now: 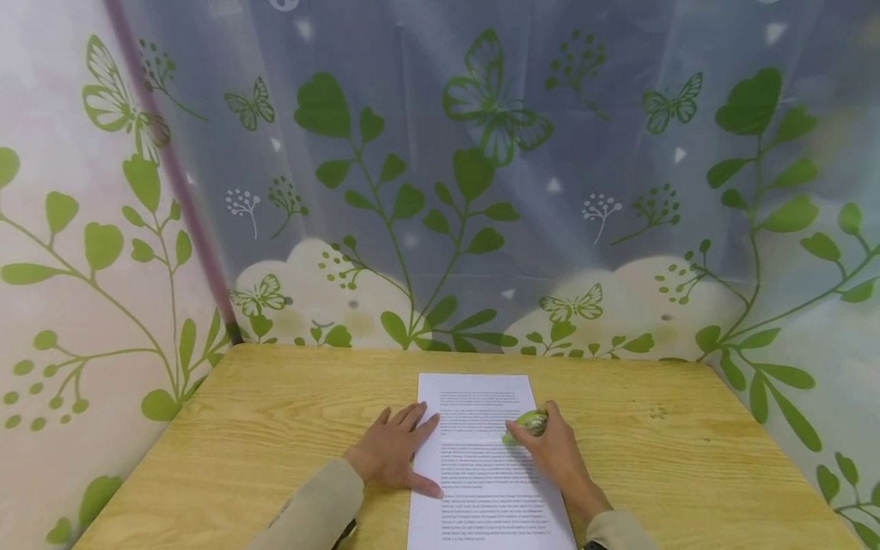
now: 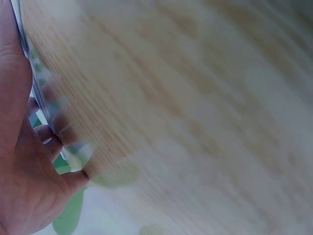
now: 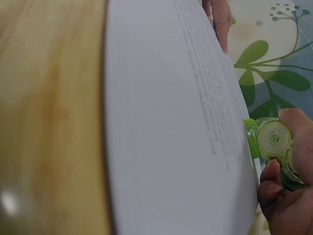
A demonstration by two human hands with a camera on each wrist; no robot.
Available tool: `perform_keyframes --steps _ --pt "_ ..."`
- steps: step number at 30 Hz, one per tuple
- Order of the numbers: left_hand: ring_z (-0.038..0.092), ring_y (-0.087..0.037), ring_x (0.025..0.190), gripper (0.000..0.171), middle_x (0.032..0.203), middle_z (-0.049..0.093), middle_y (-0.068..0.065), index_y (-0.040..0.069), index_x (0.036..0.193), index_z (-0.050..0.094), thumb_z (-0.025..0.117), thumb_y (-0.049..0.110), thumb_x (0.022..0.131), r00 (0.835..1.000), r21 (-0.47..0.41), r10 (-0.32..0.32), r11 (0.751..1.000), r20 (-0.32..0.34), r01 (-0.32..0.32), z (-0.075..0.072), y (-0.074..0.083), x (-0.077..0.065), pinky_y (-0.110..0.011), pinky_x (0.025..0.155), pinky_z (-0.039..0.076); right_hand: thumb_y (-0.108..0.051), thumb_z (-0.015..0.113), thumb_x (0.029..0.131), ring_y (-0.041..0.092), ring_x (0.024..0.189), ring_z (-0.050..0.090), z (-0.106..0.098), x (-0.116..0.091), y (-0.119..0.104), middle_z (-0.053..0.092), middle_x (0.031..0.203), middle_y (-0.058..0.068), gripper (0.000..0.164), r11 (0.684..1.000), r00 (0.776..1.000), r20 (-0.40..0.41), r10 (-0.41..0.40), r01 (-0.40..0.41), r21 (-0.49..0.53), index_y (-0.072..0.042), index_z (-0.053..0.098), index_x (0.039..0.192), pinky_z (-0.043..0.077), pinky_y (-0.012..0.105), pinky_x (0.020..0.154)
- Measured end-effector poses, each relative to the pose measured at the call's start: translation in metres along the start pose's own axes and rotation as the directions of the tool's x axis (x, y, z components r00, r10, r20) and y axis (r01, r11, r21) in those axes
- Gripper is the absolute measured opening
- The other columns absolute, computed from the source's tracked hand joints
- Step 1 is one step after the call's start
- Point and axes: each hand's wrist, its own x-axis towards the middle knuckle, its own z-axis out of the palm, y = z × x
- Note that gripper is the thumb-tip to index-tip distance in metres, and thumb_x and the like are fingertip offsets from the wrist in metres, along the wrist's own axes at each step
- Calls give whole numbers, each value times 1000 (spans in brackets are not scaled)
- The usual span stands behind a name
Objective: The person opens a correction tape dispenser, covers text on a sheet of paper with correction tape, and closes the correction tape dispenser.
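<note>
A sheet of printed paper [image 1: 481, 512] lies on the wooden table, long side running away from me. My left hand [image 1: 399, 447] rests spread on its left edge, thumb and fingertips on the paper. In my right hand [image 1: 558, 451] I grip a green, see-through correction tape dispenser [image 1: 532, 422] with round reels inside. Its tip touches the page among the text lines, right of the middle. The right wrist view shows the dispenser [image 3: 274, 139] between thumb and curled fingers, against the paper [image 3: 156, 122]. In the left wrist view, the left hand [image 2: 34, 181] lies at the paper's edge.
The wooden table [image 1: 289, 405] extends on both sides of the paper, with small dark marks on its right part. Behind it and at both sides hang curtains [image 1: 440, 191] printed with green leaves and butterflies. The table's far edge meets the back curtain.
</note>
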Motion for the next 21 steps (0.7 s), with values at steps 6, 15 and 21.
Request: perform_keyframes --steps 6,15,21 --pt "19 -28 142 117 156 20 -12 17 153 24 45 90 64 1000 6 9 1000 -12 -8 7 -4 3 -58 108 19 -39 74 83 17 67 51 -3 1 4 56 83 9 51 1000 1000 -3 8 -8 -2 -3 43 102 43 30 56" --pt "19 -29 142 115 156 20 -13 15 153 25 49 87 67 1000 -8 8 1000 -6 -8 3 -1 0 -58 108 19 -37 73 85 17 69 51 -8 -1 5 55 84 10 49 1000 1000 6 18 -18 -4 -3 43 102 43 29 57" --pt "19 -29 142 115 156 20 -13 16 153 24 48 87 66 1000 -7 11 1000 -11 -11 4 -1 0 -58 108 19 -38 73 84 17 71 53 -10 -1 7 56 85 10 49 1000 1000 6 8 -8 -4 -3 44 103 44 29 59"
